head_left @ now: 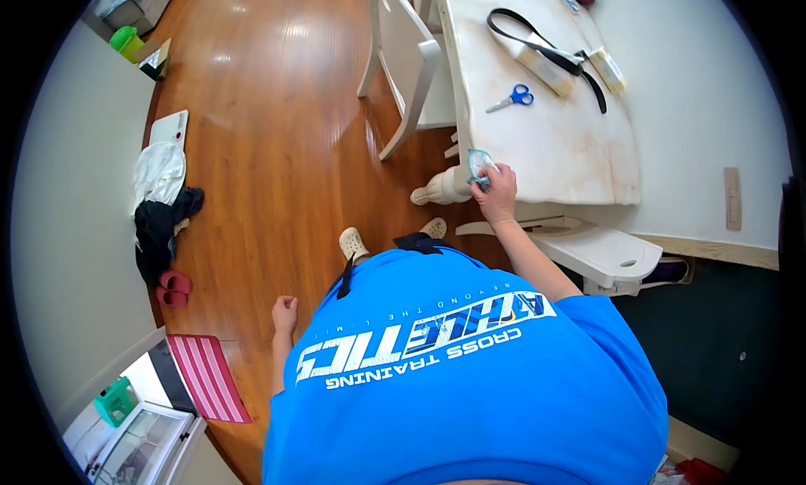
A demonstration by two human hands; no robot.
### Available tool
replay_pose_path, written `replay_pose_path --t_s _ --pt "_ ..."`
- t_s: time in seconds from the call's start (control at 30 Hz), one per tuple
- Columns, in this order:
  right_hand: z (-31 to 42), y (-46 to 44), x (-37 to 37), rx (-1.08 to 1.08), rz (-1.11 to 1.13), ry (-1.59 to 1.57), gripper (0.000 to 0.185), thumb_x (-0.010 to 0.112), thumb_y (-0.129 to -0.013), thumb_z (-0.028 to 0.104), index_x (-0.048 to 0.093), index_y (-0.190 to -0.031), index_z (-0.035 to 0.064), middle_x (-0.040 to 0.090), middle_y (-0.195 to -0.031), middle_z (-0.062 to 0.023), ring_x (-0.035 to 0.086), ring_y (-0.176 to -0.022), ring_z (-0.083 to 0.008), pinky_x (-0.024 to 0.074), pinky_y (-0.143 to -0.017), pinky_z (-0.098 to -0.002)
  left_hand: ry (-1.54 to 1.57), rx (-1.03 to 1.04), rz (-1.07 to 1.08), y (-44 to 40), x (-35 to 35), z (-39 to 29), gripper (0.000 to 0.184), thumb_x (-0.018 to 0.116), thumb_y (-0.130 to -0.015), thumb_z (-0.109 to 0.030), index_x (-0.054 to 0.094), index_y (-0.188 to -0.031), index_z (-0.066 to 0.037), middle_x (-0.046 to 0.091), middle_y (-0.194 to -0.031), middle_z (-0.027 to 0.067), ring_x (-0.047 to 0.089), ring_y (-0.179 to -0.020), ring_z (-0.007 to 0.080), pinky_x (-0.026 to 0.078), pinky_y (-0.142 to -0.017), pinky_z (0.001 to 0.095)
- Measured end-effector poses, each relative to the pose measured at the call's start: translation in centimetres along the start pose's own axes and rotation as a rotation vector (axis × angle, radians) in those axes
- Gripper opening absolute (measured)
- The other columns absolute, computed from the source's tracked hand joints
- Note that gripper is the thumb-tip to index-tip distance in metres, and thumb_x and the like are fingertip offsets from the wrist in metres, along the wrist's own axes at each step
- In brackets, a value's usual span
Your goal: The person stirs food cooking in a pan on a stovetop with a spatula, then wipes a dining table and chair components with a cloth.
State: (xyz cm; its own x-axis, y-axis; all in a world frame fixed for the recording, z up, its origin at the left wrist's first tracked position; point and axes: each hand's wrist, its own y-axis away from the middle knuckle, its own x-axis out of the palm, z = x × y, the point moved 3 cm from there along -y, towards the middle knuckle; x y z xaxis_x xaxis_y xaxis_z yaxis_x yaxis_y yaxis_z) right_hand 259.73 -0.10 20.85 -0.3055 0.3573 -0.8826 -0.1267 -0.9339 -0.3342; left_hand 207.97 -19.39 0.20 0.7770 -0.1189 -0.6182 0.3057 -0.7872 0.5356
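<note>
My right hand (495,191) is closed on a small white cloth with a teal edge (479,162), at the near left corner of the white table (588,166). The cloth is bunched under my fingers, and its upper part sticks out past them. Further up the tabletop lie blue-handled scissors (514,98). My left hand (286,311) hangs low at my left side, away from the table. Its fingers are loosely curled, with nothing visible in them.
A black belt (525,41) lies across yellowish packages (546,69) on the table. White chairs stand at its left side (403,65) and near end (600,251). Along the left wall are clothes (159,183), red slippers (173,288) and a striped mat (208,376).
</note>
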Motion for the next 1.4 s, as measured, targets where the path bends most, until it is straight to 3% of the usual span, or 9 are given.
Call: replay_pose_path --t_s 0.23,0.3,0.43,0.6,0.7,0.77,1.03,1.2,1.4 --pt "-0.1 0.1 -0.2 -0.043 0.112 -0.118 0.024 0.070 -0.064 0.009 0.057 -0.084 0.0082 0.051 -0.097 -0.0160 0.049 -0.091 -0.0345 0.0433 -0.078 -0.0399 0.123 -0.123 0.011 1.7 1.1 3.4 0.022 0.065 -0.080 -0.021 0.064 -0.087 -0.001 0.066 -0.083 0.0146 0.064 -0.079 0.0267 0.050 -0.072 0.0356" --pt "-0.2 -0.6 -0.1 -0.039 0.150 -0.128 0.022 0.070 -0.066 0.008 0.060 -0.085 0.0081 0.056 -0.093 -0.0118 0.055 -0.084 -0.0260 0.0460 -0.073 -0.0343 0.075 -0.115 0.026 2.1 0.6 2.6 0.021 0.065 -0.079 -0.022 0.064 -0.086 -0.001 0.067 -0.082 0.0148 0.064 -0.079 0.0270 0.050 -0.071 0.0361" --pt "3.6 -6.4 -3.0 0.329 0.013 -0.594 0.018 0.069 -0.071 0.008 0.063 -0.088 0.0058 0.062 -0.089 -0.0075 0.059 -0.081 -0.0166 0.0463 -0.074 -0.0271 0.054 -0.198 0.065 1.8 0.8 3.6 0.022 0.066 -0.079 -0.023 0.064 -0.086 -0.002 0.067 -0.083 0.0146 0.064 -0.080 0.0270 0.050 -0.072 0.0361" --pt "12.2 -17.5 -4.4 -0.085 -0.088 -0.722 0.020 0.069 -0.071 0.003 0.064 -0.089 0.0050 0.058 -0.091 -0.0086 0.058 -0.083 -0.0183 0.0456 -0.075 -0.0261 0.032 -0.154 0.017 -1.1 -0.6 -0.3 0.021 0.065 -0.079 -0.021 0.064 -0.087 -0.001 0.066 -0.084 0.0142 0.064 -0.080 0.0258 0.050 -0.073 0.0349" --pt "14.2 -22.8 -1.8 -0.233 0.163 -0.787 0.018 0.068 -0.072 0.001 0.064 -0.089 0.0058 0.055 -0.091 -0.0084 0.056 -0.085 -0.0189 0.0444 -0.075 -0.0268 0.106 -0.131 -0.068 -3.1 -1.9 -3.8 0.020 0.065 -0.080 -0.020 0.063 -0.087 -0.001 0.066 -0.080 0.0132 0.064 -0.074 0.0230 0.050 -0.068 0.0335" --pt "14.7 -25.4 -1.1 -0.404 -0.020 -0.451 0.019 0.068 -0.069 0.002 0.064 -0.086 0.0073 0.055 -0.091 -0.0088 0.056 -0.086 -0.0236 0.0452 -0.077 -0.0307 0.076 -0.055 -0.103 -3.6 -3.0 -6.5 0.021 0.065 -0.080 -0.020 0.063 -0.089 -0.001 0.066 -0.078 0.0126 0.064 -0.072 0.0216 0.050 -0.065 0.0332" --pt "15.9 -35.8 4.3 -0.300 0.225 -0.684 0.020 0.071 -0.068 0.009 0.066 -0.087 0.0104 0.051 -0.096 -0.0087 0.054 -0.091 -0.0244 0.0448 -0.080 -0.0319 0.012 -0.018 -0.153 -6.5 -5.4 -12.7 0.019 0.064 -0.082 -0.018 0.063 -0.090 -0.001 0.066 -0.077 0.0106 0.063 -0.070 0.0195 0.050 -0.065 0.0321" --pt "16.8 -40.9 7.4 -0.261 0.153 -0.776 0.020 0.072 -0.069 0.015 0.067 -0.088 0.0118 0.049 -0.096 -0.0092 0.052 -0.088 -0.0231 0.0443 -0.081 -0.0315 0.219 -0.123 -0.065 -7.0 -5.4 -14.2 0.020 0.063 -0.083 -0.018 0.063 -0.090 0.000 0.065 -0.078 0.0106 0.061 -0.071 0.0185 0.049 -0.064 0.0317" --pt "17.0 -45.5 9.7 -0.221 0.077 -0.717 0.022 0.072 -0.068 0.017 0.068 -0.089 0.0119 0.051 -0.096 -0.0113 0.055 -0.086 -0.0249 0.0472 -0.077 -0.0313 0.085 -0.190 -0.123 -9.4 -3.4 -9.8 0.019 0.063 -0.083 -0.016 0.062 -0.091 0.001 0.065 -0.077 0.0104 0.061 -0.069 0.0171 0.048 -0.061 0.0305"
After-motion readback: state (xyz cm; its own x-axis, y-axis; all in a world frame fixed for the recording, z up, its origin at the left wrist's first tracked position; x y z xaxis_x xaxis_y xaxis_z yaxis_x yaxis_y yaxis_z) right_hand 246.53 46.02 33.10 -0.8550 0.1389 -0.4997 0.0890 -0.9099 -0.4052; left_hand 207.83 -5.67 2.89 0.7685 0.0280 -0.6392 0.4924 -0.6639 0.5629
